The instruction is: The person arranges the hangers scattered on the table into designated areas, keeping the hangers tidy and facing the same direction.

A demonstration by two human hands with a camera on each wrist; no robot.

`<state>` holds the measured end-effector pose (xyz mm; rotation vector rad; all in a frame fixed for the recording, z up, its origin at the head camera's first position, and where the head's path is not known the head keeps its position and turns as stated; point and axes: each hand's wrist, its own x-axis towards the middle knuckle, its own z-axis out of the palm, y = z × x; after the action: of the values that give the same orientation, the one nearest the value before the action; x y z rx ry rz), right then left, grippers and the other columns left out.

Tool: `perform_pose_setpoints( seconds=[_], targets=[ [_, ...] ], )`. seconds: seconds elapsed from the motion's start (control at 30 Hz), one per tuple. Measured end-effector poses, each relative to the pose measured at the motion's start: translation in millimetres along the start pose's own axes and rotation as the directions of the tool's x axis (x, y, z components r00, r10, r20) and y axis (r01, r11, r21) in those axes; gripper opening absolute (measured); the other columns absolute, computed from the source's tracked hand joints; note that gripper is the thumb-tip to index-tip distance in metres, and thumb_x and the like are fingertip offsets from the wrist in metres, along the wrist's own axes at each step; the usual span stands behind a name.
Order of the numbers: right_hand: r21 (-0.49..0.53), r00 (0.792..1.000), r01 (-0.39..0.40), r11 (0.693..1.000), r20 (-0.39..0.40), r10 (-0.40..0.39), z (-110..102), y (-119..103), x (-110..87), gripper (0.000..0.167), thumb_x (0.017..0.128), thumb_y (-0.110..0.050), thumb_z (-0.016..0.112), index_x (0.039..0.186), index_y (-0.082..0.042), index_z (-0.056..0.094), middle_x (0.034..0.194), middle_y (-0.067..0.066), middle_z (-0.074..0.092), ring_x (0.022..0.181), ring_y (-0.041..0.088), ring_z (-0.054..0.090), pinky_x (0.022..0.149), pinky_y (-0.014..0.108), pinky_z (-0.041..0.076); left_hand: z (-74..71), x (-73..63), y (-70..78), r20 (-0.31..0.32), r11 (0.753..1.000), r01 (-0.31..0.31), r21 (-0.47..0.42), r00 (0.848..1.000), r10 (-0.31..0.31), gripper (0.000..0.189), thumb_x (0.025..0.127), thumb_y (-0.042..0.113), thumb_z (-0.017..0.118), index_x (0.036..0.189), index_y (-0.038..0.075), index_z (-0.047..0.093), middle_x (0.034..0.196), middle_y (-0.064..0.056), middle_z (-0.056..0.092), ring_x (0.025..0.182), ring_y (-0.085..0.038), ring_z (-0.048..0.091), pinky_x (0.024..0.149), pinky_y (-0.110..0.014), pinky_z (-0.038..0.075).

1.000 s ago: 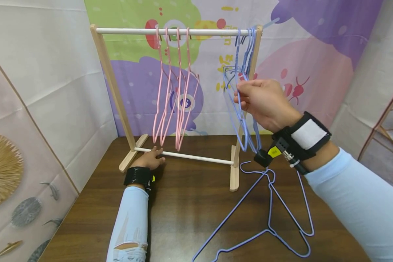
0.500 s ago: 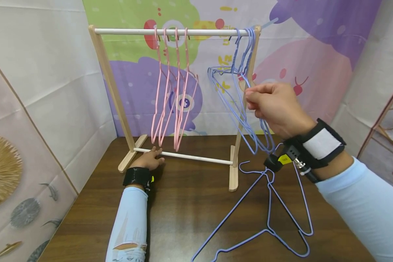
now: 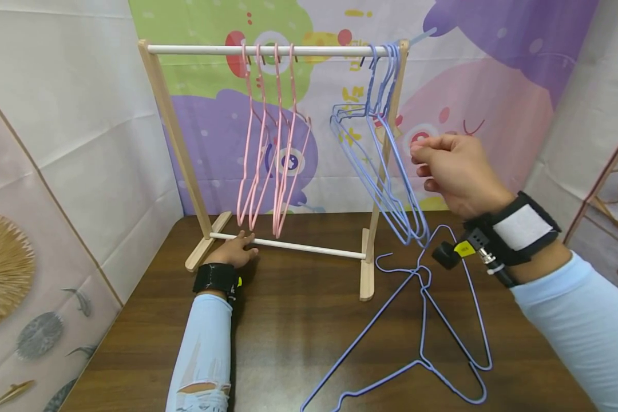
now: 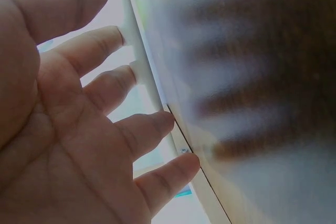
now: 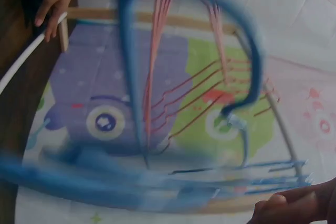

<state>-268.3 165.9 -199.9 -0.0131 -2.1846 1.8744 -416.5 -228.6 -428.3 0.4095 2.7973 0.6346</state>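
Note:
My right hand (image 3: 458, 169) is raised to the right of the rack, its fingers loosely bent and nothing between them. Several blue hangers (image 3: 410, 183) hang bunched at the right end of the rack's white top rod (image 3: 206, 50), a short gap from the fingertips. In the right wrist view, blurred blue hangers (image 5: 105, 182) fill the foreground. My left hand (image 3: 232, 252) rests low at the left with fingers outstretched at the white lower bar (image 3: 309, 246). The left wrist view shows its palm (image 4: 79, 124) with the fingers spread.
Several pink hangers (image 3: 248, 137) hang left of the rod's middle. Blue hangers (image 3: 360, 340) lie overlapping on the brown table (image 3: 278, 343), front right. Wooden feet (image 3: 368, 280) stick out from the rack. Behind it hangs a cartoon-print cloth (image 3: 201, 137).
My right hand has let go of a blue hanger and drawn back to the right. The bunched blue hangers have swung, their lower ends shifting right. The left hand stays put.

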Motion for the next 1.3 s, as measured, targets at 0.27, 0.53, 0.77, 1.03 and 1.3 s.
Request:
perform_pose_setpoints(
  seconds=[0.27, 0.53, 0.77, 1.03, 1.3],
  targets=[
    [-0.194, 0.995, -0.094, 0.976, -0.050, 0.086, -15, 26, 13.0, 0.029, 0.103, -0.030, 0.062, 0.117, -0.005, 0.064, 0.082, -0.013, 0.065, 0.078, 0.010, 0.056, 0.057, 0.020, 0.048, 0.6, -1.3, -0.9, -0.003, 1.000, 0.001, -0.013, 1.000, -0.001, 0.061, 0.108, 0.026, 0.047, 0.160, 0.000, 0.027, 0.164, -0.034, 0.010, 0.146, -0.061, 0.016, 0.120, -0.066, 0.018],
    [-0.255, 0.991, -0.131, 0.958, -0.038, 0.125, -28, 61, 14.8, 0.037, 0.104, -0.027, 0.060, 0.126, 0.003, 0.063, 0.083, -0.012, 0.064, 0.075, 0.009, 0.056, 0.055, 0.020, 0.048, 0.9, 0.3, 0.6, 0.003, 1.000, 0.010, -0.018, 1.000, -0.010, 0.061, 0.108, 0.026, 0.046, 0.161, 0.002, 0.026, 0.165, -0.032, 0.009, 0.148, -0.058, 0.016, 0.120, -0.065, 0.018],
    [-0.294, 0.993, -0.117, 0.948, -0.004, 0.122, -29, 96, 7.4, 0.031, 0.103, -0.019, 0.059, 0.118, 0.008, 0.063, 0.074, -0.010, 0.060, 0.064, 0.006, 0.053, 0.048, 0.020, 0.043, 0.4, -0.4, 1.3, 0.001, 1.000, 0.011, -0.011, 1.000, -0.011, 0.061, 0.108, 0.026, 0.046, 0.160, 0.002, 0.026, 0.165, -0.032, 0.009, 0.147, -0.059, 0.016, 0.120, -0.066, 0.017],
    [-0.415, 0.978, -0.175, 0.893, 0.033, 0.207, -27, 143, -6.2, 0.028, 0.099, -0.015, 0.061, 0.113, 0.008, 0.068, 0.077, -0.001, 0.060, 0.055, 0.008, 0.050, 0.044, 0.024, 0.040, -0.2, -1.6, 1.4, -0.001, 1.000, 0.005, -0.002, 1.000, -0.005, 0.061, 0.108, 0.026, 0.046, 0.160, 0.001, 0.026, 0.164, -0.034, 0.010, 0.147, -0.059, 0.017, 0.120, -0.065, 0.019],
    [-0.443, 0.962, -0.206, 0.873, 0.071, 0.263, -26, 186, -17.0, 0.022, 0.097, -0.013, 0.062, 0.097, 0.007, 0.070, 0.063, -0.004, 0.060, 0.051, 0.007, 0.049, 0.041, 0.022, 0.039, 0.5, -1.1, 1.3, -0.005, 1.000, -0.007, 0.007, 1.000, 0.007, 0.061, 0.108, 0.024, 0.047, 0.159, -0.002, 0.028, 0.163, -0.035, 0.011, 0.145, -0.062, 0.017, 0.120, -0.067, 0.018]
  ],
)
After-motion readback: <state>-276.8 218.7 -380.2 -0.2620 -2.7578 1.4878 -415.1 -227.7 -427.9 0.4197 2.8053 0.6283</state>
